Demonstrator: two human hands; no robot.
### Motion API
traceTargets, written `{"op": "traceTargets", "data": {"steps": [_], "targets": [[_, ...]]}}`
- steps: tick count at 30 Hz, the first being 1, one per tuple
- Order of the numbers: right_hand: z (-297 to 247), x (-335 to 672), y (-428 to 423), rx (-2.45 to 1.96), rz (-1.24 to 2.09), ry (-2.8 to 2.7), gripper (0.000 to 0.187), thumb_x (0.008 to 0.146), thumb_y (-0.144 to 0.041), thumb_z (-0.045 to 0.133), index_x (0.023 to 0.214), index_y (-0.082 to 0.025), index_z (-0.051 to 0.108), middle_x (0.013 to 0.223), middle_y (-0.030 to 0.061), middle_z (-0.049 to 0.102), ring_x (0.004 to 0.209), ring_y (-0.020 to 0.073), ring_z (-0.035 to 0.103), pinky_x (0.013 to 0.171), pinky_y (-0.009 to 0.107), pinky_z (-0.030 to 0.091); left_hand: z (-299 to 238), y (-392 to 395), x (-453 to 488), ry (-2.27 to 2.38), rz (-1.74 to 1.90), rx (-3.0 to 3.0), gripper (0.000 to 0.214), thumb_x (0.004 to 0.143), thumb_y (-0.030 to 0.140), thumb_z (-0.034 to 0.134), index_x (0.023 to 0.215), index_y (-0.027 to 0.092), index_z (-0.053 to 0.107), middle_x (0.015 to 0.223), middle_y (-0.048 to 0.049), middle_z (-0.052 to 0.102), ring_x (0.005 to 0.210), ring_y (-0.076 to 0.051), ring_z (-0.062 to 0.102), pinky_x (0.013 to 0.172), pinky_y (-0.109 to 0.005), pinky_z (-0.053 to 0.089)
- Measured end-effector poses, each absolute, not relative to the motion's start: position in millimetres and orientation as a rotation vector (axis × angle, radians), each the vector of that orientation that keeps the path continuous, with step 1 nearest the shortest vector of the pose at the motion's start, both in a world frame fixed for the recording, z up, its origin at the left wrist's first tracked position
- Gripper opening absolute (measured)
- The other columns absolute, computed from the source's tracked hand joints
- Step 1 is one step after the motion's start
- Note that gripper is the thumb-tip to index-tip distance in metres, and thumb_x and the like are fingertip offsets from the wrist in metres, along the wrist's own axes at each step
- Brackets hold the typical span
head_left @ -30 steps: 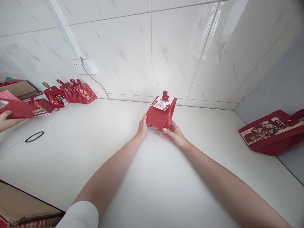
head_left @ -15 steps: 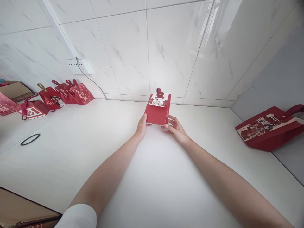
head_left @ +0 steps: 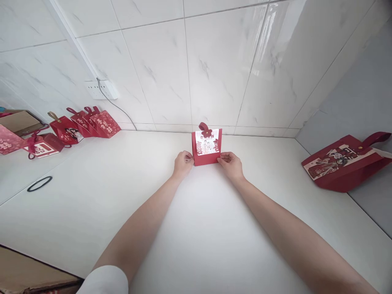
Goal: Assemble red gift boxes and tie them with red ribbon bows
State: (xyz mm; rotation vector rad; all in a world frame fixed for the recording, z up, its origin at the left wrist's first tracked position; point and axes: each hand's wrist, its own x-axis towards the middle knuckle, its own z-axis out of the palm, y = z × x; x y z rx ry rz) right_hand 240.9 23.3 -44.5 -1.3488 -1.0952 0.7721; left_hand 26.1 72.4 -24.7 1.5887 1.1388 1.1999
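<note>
A small red gift box [head_left: 206,161] stands upright on the white table near the tiled wall. Its front carries a white printed panel, and a dark red strap loop with a flower rises from the top. My left hand [head_left: 183,165] has its fingers curled against the box's lower left edge. At the lower right corner, my right hand [head_left: 232,164] pinches the box between thumb and fingers. The back of the box is hidden.
Several red gift boxes [head_left: 105,123] line the wall at left, near a socket [head_left: 101,90] with a grey cable. A black ring [head_left: 39,183] lies on the table [head_left: 196,237]. A larger red bag [head_left: 346,163] leans at right; a cardboard box [head_left: 33,271] sits lower left.
The box has turned from tilted back to upright, with its printed panel facing me and its base on the table. Both hands have closed in at its lower sides.
</note>
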Motion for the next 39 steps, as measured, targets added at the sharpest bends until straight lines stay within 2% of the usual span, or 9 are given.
{"op": "traceTargets", "data": {"steps": [3,8,17,23,27,30,32,35,39], "targets": [[-41.5,248.2,22.6,-1.384,0.775,-1.185,0.016,0.071,-0.035,0.068,0.081,-0.023,0.065,0.089,0.0045,0.069,0.083,0.023,0.063,0.081,0.042,0.051,-16.3,70.7,15.8,1.043,1.021,1.664,0.011,0.07,0.028,0.068,0.074,0.019,0.064,0.078,-0.0027,0.066,0.076,-0.02,0.063,0.08,-0.037,0.048],[-39.9,258.9,22.6,-1.367,0.83,-1.283,0.02,0.069,-0.038,0.07,0.08,-0.021,0.066,0.085,0.0043,0.069,0.08,0.0217,0.062,0.076,0.038,0.051,-15.6,75.4,7.2,1.012,0.931,1.687,0.034,0.058,0.035,0.081,0.083,0.018,0.067,0.082,-0.0051,0.069,0.078,-0.019,0.064,0.08,-0.037,0.05],[-44.5,268.4,22.8,-1.205,1.035,-1.457,0.026,0.068,-0.039,0.074,0.08,-0.019,0.065,0.085,0.0049,0.069,0.076,0.0193,0.063,0.073,0.035,0.052,-21.0,85.0,-3.4,1.022,0.86,1.626,0.038,0.055,0.041,0.082,0.08,0.014,0.072,0.082,-0.0103,0.072,0.077,-0.024,0.067,0.081,-0.043,0.051],[-41.1,266.8,20.6,-1.173,0.985,-1.524,0.027,0.071,-0.042,0.072,0.081,-0.02,0.061,0.084,0.0026,0.067,0.074,0.0172,0.061,0.069,0.032,0.049,-16.0,83.8,-4.0,0.92,0.82,1.631,0.034,0.058,0.037,0.08,0.08,0.015,0.068,0.082,-0.0056,0.069,0.077,-0.019,0.064,0.078,-0.036,0.049],[-34.7,261.4,14.4,-1.159,0.871,-1.582,0.025,0.081,-0.046,0.061,0.078,-0.022,0.057,0.082,0.0011,0.062,0.075,0.0174,0.057,0.068,0.031,0.046,-12.8,85.5,-3.2,0.856,0.902,1.597,0.032,0.073,0.046,0.065,0.083,0.015,0.064,0.089,-0.0053,0.067,0.084,-0.02,0.062,0.077,-0.034,0.048],[-29.6,254.4,8.2,-1.143,0.756,-1.577,0.033,0.088,-0.051,0.051,0.075,-0.021,0.056,0.088,0.004,0.06,0.085,0.0203,0.057,0.075,0.034,0.045,-12.9,82.9,-0.2,0.844,1.073,1.554,0.043,0.085,0.057,0.043,0.09,0.017,0.061,0.104,-0.0062,0.065,0.098,-0.02,0.059,0.087,-0.035,0.045],[-27.0,247.6,4.7,-1.111,0.644,-1.499,0.031,0.089,-0.052,0.05,0.083,-0.022,0.055,0.1,0.0063,0.058,0.098,0.0226,0.056,0.082,0.036,0.045,-13.6,78.5,5.3,0.814,1.154,1.523,0.046,0.086,0.061,0.041,0.097,0.019,0.056,0.115,-0.0061,0.062,0.106,-0.02,0.057,0.093,-0.035,0.043],[-25.1,236.3,1.9,-1.013,0.624,-1.387,0.034,0.087,-0.049,0.057,0.11,-0.025,0.049,0.123,0.0076,0.054,0.116,0.0234,0.051,0.093,0.038,0.044,-13.5,69.5,18.5,0.762,1.183,1.476,0.05,0.078,0.058,0.06,0.111,0.022,0.048,0.122,-0.0068,0.059,0.11,-0.022,0.057,0.093,-0.036,0.045],[-24.4,228.0,3.4,-0.982,0.84,-1.361,0.043,0.083,-0.047,0.064,0.118,-0.026,0.047,0.124,0.0068,0.059,0.111,0.0229,0.058,0.093,0.04,0.048,-9.5,58.1,33.9,0.68,1.081,1.467,0.052,0.078,0.045,0.068,0.12,0.022,0.049,0.126,-0.0089,0.06,0.114,-0.026,0.057,0.093,-0.039,0.047]]}}
